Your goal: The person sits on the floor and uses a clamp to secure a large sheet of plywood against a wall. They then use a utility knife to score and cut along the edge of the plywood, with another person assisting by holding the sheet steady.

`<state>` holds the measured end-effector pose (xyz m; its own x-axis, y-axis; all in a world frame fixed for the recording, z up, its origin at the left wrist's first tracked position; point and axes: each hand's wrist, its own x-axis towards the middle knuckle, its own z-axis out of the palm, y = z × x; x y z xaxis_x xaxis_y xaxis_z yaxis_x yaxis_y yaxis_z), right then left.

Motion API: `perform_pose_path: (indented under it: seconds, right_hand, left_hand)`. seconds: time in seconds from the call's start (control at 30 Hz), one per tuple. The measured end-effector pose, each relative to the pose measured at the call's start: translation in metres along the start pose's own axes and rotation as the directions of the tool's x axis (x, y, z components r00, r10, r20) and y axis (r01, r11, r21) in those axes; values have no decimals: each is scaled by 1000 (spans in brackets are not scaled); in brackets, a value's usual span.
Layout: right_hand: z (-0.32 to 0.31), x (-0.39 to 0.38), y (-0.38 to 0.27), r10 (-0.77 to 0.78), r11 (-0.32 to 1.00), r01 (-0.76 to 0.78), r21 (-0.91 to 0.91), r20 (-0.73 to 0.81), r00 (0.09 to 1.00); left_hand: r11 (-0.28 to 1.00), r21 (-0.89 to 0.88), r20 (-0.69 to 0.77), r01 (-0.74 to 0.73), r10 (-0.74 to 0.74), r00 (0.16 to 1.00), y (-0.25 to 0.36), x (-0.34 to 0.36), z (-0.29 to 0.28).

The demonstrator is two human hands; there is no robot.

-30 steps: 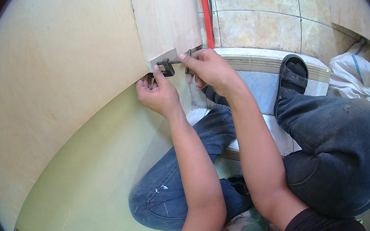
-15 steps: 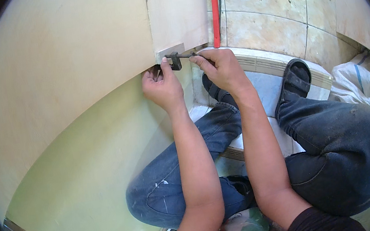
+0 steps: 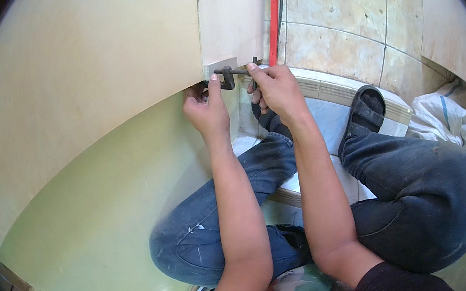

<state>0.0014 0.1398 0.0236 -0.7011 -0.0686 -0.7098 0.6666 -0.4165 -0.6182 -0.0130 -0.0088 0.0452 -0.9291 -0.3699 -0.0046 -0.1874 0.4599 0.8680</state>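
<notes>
A small black C-clamp [image 3: 229, 77] sits at the lower edge of a pale wooden panel [image 3: 135, 47], beside a thin grey flat piece [image 3: 220, 66]. My left hand [image 3: 206, 111] grips the clamp's frame, its thumb on top near the screw end. The other left fingers curl under the panel edge and are partly hidden. Out to the right runs the clamp's screw, with a short cross handle [image 3: 255, 61] at its end. My right hand [image 3: 280, 91] closes on that handle, thumb over it and fingers bent below.
A red bar [image 3: 273, 17] and a dark cable stand beyond my right hand, against the beige tiles [image 3: 336, 42]. My sandalled feet rest on a tiled step [image 3: 322, 118]. A white sack [image 3: 442, 118] lies at right. Below the panel is a pale green surface [image 3: 109, 217].
The cross handle has turned and one end now points up. My right fingers have shifted lower around it. My left hand keeps its grip on the clamp; the view has shifted slightly.
</notes>
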Motion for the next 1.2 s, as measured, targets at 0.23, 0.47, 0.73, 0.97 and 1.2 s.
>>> perform_pose_path:
  seconds: [0.23,0.47,0.73,0.97,1.2]
  right_hand:
    - [-5,1,9,-58,997,56,51,38,998]
    - [-2,2,8,-45,998,43,47,42,998]
    - [7,-6,-1,133,944,-142,298,52,990]
    - [5,8,14,-75,996,73,46,57,996]
    - [19,8,20,-48,998,46,48,29,998]
  left_hand:
    - [684,-656,24,318,-403,915,-22,-15,5]
    - [679,-483,71,553,-600,797,-33,7,-11]
    - [536,-618,147,576,-640,754,-37,22,-18]
    - [420,-750,186,512,-608,772,-47,13,-5]
    - [444,-716,196,539,-613,765,-58,22,-14]
